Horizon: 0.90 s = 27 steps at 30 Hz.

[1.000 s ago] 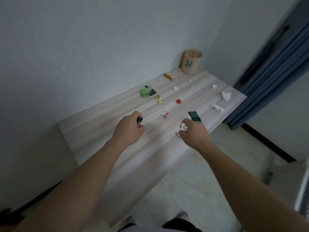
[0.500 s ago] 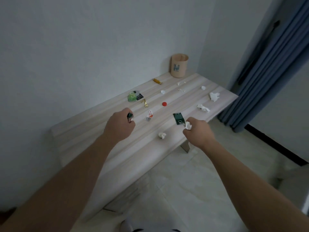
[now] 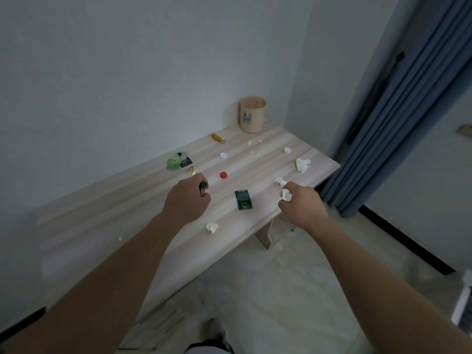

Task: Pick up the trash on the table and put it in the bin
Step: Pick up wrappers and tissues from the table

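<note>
Over the pale wooden bench (image 3: 107, 226), the left hand (image 3: 187, 200) is curled into a fist around a small dark green wrapper (image 3: 203, 188). The right hand (image 3: 302, 206), at 3 o'clock from it, is closed on a crumpled white tissue (image 3: 286, 194). A green packet (image 3: 244, 199) lies between them. The tan bin (image 3: 252, 114) stands at 12 o'clock on the far end, well apart from both hands.

Pale striped wood-grain table (image 3: 143, 221); tan bin (image 3: 252, 114); red cap (image 3: 223, 175); dark green packet (image 3: 244, 199); white tissue (image 3: 286, 195) in my right hand (image 3: 304, 206).
</note>
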Available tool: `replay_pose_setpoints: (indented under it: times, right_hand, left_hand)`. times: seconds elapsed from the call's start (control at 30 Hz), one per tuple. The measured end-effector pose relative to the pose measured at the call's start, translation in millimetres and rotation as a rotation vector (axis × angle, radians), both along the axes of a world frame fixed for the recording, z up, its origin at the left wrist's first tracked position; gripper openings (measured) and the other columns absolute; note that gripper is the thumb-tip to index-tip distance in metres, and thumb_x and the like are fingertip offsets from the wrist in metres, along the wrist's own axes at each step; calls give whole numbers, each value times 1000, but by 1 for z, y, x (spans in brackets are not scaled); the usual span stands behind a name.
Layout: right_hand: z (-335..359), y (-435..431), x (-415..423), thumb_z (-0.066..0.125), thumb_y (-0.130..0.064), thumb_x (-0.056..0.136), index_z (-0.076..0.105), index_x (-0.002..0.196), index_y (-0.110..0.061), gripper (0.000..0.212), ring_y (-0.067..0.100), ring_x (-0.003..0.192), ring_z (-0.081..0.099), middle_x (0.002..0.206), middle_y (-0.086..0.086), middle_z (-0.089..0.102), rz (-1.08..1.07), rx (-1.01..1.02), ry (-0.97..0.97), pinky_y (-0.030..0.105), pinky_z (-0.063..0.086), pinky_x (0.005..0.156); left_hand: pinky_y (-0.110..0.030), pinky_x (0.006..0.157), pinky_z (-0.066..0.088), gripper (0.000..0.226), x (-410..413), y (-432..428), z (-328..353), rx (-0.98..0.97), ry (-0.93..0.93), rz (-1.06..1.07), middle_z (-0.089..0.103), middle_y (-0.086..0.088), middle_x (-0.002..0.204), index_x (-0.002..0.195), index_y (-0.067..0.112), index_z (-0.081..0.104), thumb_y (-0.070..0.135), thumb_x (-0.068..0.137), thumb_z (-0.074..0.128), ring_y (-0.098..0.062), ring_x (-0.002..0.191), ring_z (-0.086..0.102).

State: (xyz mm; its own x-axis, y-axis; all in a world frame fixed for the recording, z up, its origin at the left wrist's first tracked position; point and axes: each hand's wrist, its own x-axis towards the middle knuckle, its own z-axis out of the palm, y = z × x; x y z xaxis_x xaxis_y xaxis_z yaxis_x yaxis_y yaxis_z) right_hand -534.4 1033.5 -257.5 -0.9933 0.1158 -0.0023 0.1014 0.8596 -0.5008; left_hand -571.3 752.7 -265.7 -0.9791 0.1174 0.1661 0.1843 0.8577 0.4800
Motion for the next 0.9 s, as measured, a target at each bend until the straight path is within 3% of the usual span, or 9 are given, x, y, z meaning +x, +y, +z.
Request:
replay_pose_setpoints:
  times: [0.1,0.17,0.4,0.5,0.63,0.7,0.9]
  right_hand:
    - [-2,16,-28,54,-18,78,51,81,-17,4,24,65,54,70,3,58,-9,28,-20,28,33,48]
    - [-2,26,-48,54,-20,79,53,84,-16,6,24,66,55,72,4,59,-26,49,-25,29,38,49]
    - [4,62,-115,54,-19,80,54,88,-17,8,20,67,55,75,4,59,-113,93,-42,27,40,51]
    - [5,71,-137,54,-19,80,53,87,-18,7,20,66,55,73,2,58,-116,101,-46,29,44,53]
    - [6,86,-173,53,-20,82,47,77,-24,9,19,64,53,69,-1,57,-103,76,-36,28,38,49]
    - [7,99,-194,53,-22,83,52,82,-20,3,20,66,57,72,2,60,-90,72,-19,29,43,52]
    - [-5,147,-266,51,-23,82,56,89,-18,10,23,73,59,79,2,64,-9,70,-23,35,53,66]
  left_hand:
    - [-30,57,45,12,-36,19,-7,1,2,-22,60,0,72,89,20,53,17,81,60,-19,65,57]
    - [-31,60,46,12,-63,30,-12,8,-1,-32,59,2,74,91,20,54,16,81,61,-19,67,57]
    - [-27,50,33,13,-153,68,-11,50,-48,-106,54,7,69,87,23,51,19,82,63,-14,63,52]
    - [-31,52,41,9,-180,83,-7,52,-58,-134,58,4,69,87,21,52,18,84,59,-17,63,57]
    - [-35,60,54,8,-211,99,-6,37,-68,-106,60,4,70,87,23,52,21,85,59,-15,61,61]
    - [-36,63,55,9,-227,108,-5,8,-46,-84,60,4,72,87,23,52,22,84,60,-15,64,59]
    - [-34,62,48,9,-277,148,0,-40,12,-56,55,3,74,87,19,53,20,83,60,-17,67,55]
